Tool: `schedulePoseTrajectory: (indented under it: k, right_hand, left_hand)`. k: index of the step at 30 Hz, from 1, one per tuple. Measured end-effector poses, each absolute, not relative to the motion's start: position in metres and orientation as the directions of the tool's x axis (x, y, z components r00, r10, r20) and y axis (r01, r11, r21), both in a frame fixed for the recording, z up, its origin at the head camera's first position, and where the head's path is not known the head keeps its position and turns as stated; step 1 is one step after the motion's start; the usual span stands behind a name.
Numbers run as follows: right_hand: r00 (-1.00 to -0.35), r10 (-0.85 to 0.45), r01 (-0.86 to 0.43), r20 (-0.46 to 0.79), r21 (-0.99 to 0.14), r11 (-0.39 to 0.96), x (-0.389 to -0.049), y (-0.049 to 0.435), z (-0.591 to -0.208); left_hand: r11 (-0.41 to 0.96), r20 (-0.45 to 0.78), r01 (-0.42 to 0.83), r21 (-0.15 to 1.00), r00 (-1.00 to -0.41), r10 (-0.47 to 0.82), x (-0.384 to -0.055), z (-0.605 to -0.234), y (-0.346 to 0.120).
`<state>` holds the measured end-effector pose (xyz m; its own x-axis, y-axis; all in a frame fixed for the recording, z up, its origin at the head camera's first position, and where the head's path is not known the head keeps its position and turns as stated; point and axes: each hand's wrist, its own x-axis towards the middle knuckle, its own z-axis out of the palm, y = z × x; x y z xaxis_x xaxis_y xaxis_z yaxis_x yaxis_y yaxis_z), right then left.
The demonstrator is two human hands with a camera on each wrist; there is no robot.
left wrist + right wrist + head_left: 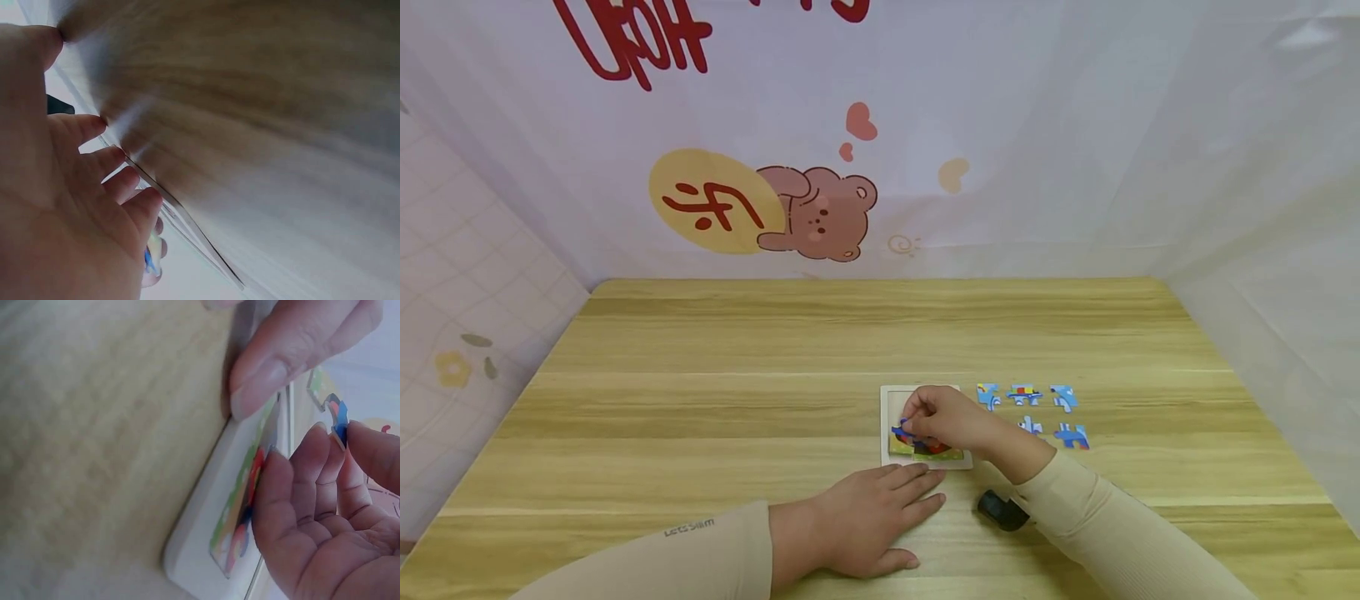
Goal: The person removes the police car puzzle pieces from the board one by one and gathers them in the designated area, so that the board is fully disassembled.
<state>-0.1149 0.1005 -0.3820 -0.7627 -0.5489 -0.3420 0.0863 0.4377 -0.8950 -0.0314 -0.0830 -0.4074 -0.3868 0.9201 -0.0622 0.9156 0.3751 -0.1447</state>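
My right hand (955,421) is over a small white-framed puzzle tray (885,417). Between thumb and fingertip it pinches a jigsaw piece (339,425) with blue and pink on it, held tilted above the tray. Green, red and blue pieces (234,531) lie in the lower part of the tray, partly hidden by that hand. Flat on the table, my left hand (872,521) has its fingers spread and straight. Its fingertips (259,387) touch or nearly touch the tray's near edge.
Several loose jigsaw pieces (1024,393), mostly light blue, lie to the right of the tray. A black object (1002,510) sits by the right sleeve (1097,508). Behind the wooden table (700,358) hangs a printed white cloth (1037,125).
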Motion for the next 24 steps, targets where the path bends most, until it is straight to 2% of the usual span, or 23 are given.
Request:
schedulePoseTrajectory:
  k: [14, 24]
  right_hand:
    - [-0.839, -0.461, 0.086, -0.288, -0.908, 0.41, -0.113, 0.135, -0.365]
    - [-0.843, -0.474, 0.005, -0.252, -0.887, 0.462, -0.109, 0.17, -0.368]
  left_hand:
    - [0.383, -0.068, 0.914, -0.132, -0.394, 0.917, -0.03, -0.406, -0.082]
    - [0.389, -0.07, 0.914, -0.112, -0.398, 0.915, -0.031, -0.405, -0.082]
